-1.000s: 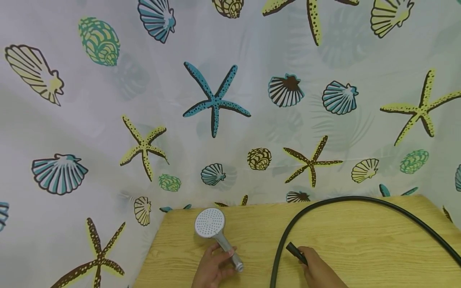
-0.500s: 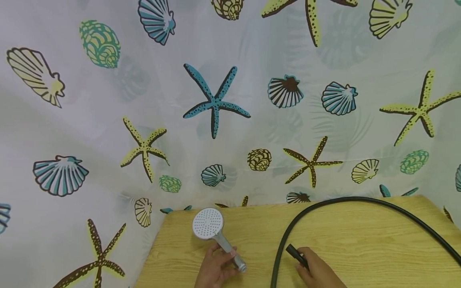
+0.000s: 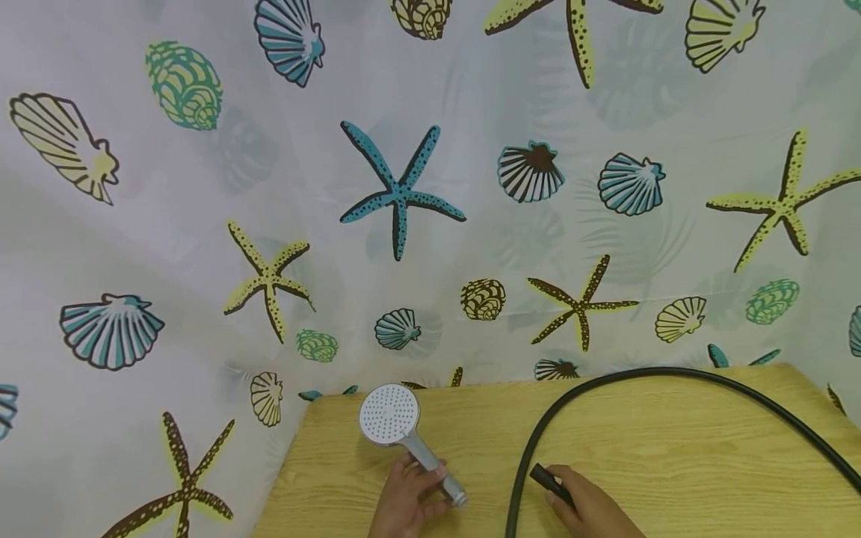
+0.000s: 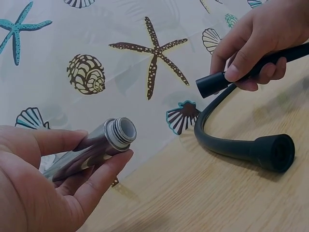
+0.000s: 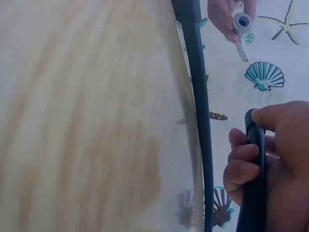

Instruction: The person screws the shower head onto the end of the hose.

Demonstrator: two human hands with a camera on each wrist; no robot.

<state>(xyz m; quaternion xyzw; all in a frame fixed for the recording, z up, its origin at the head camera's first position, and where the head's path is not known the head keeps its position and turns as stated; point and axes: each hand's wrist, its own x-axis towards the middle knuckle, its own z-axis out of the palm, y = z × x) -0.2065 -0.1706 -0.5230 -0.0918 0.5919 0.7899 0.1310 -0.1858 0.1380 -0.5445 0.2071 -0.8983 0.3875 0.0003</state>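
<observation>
A silver shower head (image 3: 389, 415) with a white spray face is gripped round its handle by my left hand (image 3: 403, 497), low over the table. The handle's threaded end (image 4: 125, 131) points towards the right hand in the left wrist view. My right hand (image 3: 592, 508) holds a black hose just behind its end fitting (image 3: 550, 484), thumb laid along it. That fitting faces left, a short gap from the handle. The hose's other end (image 4: 276, 152), a wider black fitting, rests on the table in the left wrist view.
The black hose (image 3: 646, 371) arcs across the wooden table (image 3: 686, 448) behind and right of my right hand. A white curtain (image 3: 471, 246) printed with shells and starfish encloses the table at the back and both sides.
My left hand has shifted slightly right, taking the handle's end a little nearer the hose. The right hand has drawn slightly left, and its hose end has dipped a little.
</observation>
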